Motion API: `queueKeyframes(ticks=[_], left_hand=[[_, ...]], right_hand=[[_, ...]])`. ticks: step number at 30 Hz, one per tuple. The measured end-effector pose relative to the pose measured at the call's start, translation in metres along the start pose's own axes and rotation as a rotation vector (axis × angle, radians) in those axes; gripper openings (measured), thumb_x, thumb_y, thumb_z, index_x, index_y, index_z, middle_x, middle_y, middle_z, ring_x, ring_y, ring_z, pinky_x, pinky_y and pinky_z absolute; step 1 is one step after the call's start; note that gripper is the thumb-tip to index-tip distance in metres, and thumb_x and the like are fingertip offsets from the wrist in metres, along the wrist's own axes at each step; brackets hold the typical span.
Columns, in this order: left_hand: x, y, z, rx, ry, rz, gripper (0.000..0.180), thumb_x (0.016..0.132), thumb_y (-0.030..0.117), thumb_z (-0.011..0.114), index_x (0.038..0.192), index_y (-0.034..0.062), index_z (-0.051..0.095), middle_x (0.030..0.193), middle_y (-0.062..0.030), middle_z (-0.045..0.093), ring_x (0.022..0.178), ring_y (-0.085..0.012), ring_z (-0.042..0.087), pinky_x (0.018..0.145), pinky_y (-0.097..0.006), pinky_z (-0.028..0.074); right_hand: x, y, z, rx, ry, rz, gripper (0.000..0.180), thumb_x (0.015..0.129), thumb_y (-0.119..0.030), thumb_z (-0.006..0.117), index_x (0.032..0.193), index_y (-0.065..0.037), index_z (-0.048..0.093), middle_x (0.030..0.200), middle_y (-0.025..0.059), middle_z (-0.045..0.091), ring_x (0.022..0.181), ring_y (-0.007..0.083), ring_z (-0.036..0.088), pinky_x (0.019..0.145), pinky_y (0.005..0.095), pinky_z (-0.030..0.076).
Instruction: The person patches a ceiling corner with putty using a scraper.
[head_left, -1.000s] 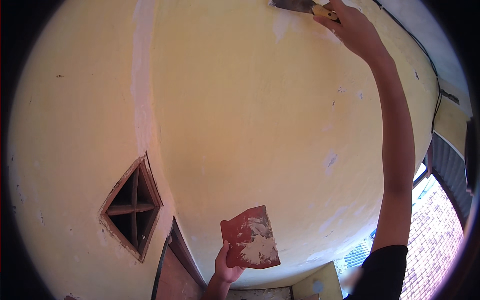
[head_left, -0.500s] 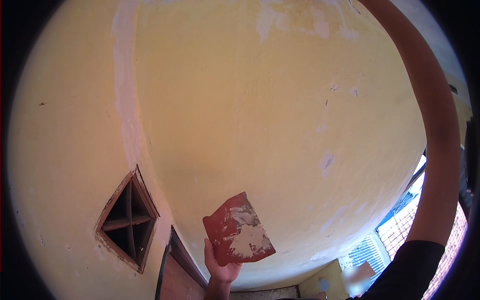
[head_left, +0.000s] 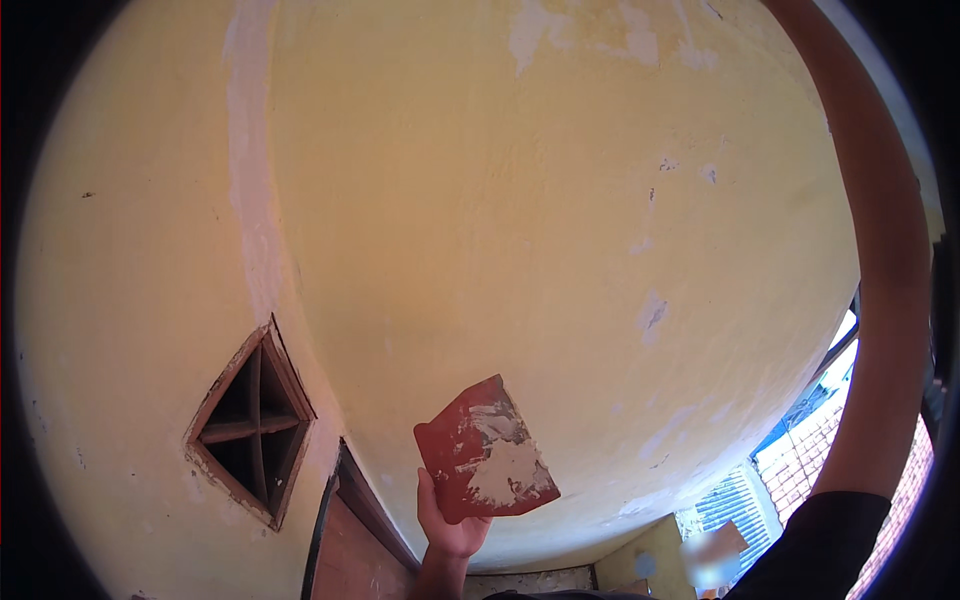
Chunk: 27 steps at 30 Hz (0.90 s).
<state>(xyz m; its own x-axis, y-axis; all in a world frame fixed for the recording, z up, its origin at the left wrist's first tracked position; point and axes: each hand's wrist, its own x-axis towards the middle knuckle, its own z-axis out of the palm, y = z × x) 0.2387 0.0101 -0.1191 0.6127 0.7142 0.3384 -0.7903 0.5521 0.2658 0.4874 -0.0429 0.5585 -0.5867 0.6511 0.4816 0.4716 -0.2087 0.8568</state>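
I am looking up at one broad, pale yellow plastered wall (head_left: 450,220), which is filling nearly the whole view and curving off toward the dark rim. It is giving plenty of open room across its middle. A single whitish vertical filler stripe (head_left: 250,200) is running down its left part, and rough whitish patches (head_left: 600,30) are showing along the top edge. A few small grey-white spots (head_left: 652,315) are dotting the right side.

My right arm (head_left: 885,300) is reaching up along the right edge, bare to a black sleeve (head_left: 830,545) at the bottom. Its hand is passing out of the frame at the top, so I cannot tell how that grip is standing.

At lower left, one diamond-shaped wooden vent (head_left: 250,425) with crossed bars is sitting in the wall, well apart from the hand. Just beside it, a dark brown door frame edge (head_left: 350,520) is slanting down to the bottom rim. At lower right, tiled rooftops (head_left: 800,470) are showing beyond the wall's edge.

My left hand (head_left: 450,525) is rising from the lower edge, its grip clamped on the lower corner of one flat reddish square board (head_left: 485,465). The board is carrying a smear of white filler (head_left: 505,470) and is tilting in front of the wall's lower middle.
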Motion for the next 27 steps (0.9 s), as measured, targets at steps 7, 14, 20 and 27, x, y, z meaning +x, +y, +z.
queueKeyframes(ticks=[7,14,20,27], left_hand=[[-0.043,0.018,0.013,0.054,0.063,0.035,0.056,0.111,0.046,0.035,0.153,0.0099,0.039,0.148,-0.0099,0.055,0.133,-0.0263,0.056,0.108,-0.048,0.049],[-0.034,0.013,0.004,-0.007,0.005,-0.074,0.048,0.112,0.035,0.037,0.151,0.006,0.039,0.145,-0.0133,0.056,0.132,-0.0277,0.058,0.11,-0.048,0.049],[-0.028,-0.011,-0.034,0.083,0.067,-0.099,0.05,0.103,0.016,0.041,0.15,-0.0006,0.038,0.144,-0.0196,0.056,0.13,-0.0331,0.059,0.106,-0.052,0.052],[0.01,-0.058,-0.093,-0.024,0.163,-0.161,0.049,0.102,0.014,0.041,0.148,-0.0043,0.038,0.138,-0.0221,0.06,0.124,-0.0365,0.064,0.099,-0.056,0.058]], right_hand=[[-0.05,-0.119,-0.024,0.599,0.01,0.365,0.035,0.103,-0.023,0.062,0.134,-0.008,0.066,0.113,0.014,0.068,0.102,0.0294,0.066,0.088,0.0406,0.052],[-0.222,-0.313,0.024,1.691,-0.191,0.589,0.03,0.106,-0.032,0.058,0.106,-0.003,0.067,0.08,-0.0035,0.056,0.064,0.0042,0.047,0.053,0.0216,0.034],[-0.332,-0.552,0.097,2.045,0.192,1.096,0.036,0.107,-0.031,0.056,0.111,0.004,0.063,0.085,0.0055,0.06,0.066,0.0092,0.049,0.058,0.0249,0.039],[-0.382,-0.686,0.152,2.02,0.188,1.257,0.043,0.102,-0.025,0.065,0.13,0.007,0.058,0.109,0.0082,0.062,0.099,0.015,0.057,0.089,0.0301,0.048]])
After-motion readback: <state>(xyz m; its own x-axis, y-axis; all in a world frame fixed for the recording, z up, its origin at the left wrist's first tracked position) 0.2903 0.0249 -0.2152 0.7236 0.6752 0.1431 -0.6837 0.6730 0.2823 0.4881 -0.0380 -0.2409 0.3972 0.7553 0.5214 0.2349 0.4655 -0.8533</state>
